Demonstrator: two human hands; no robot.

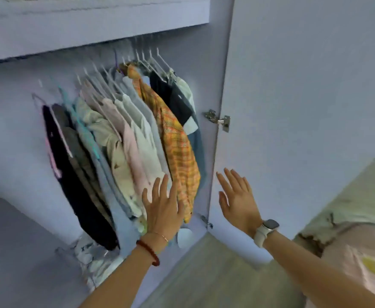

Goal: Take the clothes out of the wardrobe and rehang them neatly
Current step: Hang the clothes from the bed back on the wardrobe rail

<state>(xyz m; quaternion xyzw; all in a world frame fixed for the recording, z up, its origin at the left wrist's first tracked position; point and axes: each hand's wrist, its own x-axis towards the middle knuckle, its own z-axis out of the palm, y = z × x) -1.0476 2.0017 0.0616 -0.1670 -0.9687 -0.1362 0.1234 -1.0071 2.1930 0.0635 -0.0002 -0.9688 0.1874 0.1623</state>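
- Your left hand (pixel 163 210) is lying flat with straight, spread fingers against the lower part of the hanging clothes; it is gripping nothing.
- Under its fingertips are hanging the white shirt (pixel 147 147) and the orange-and-yellow checked shirt (pixel 177 141), the checked one just to the right of your thumb.
- Further left of that hand are hanging a pale pink garment (pixel 130 141), a cream printed shirt (pixel 113 147), a light blue garment (pixel 91 143), a grey-brown one (pixel 75 138) and a long black garment (pixel 71 181) at the far end.
- Above the hand, white plastic hangers (pixel 151 61) are crowding together in the pale lilac wardrobe (pixel 15 134); the rail itself is too blurred to make out.
- Right of the checked shirt are hanging a black-and-white garment (pixel 173 96) and a grey-blue one (pixel 198 150).
- Your right hand (pixel 237 201) is hovering open, fingers straight, holding nothing, in front of the open lilac wardrobe door (pixel 304 85); whether it is touching the door you cannot tell.
- That wrist is wearing a white smartwatch (pixel 267 230); a silver metal hinge (pixel 218 120) is sitting above it.
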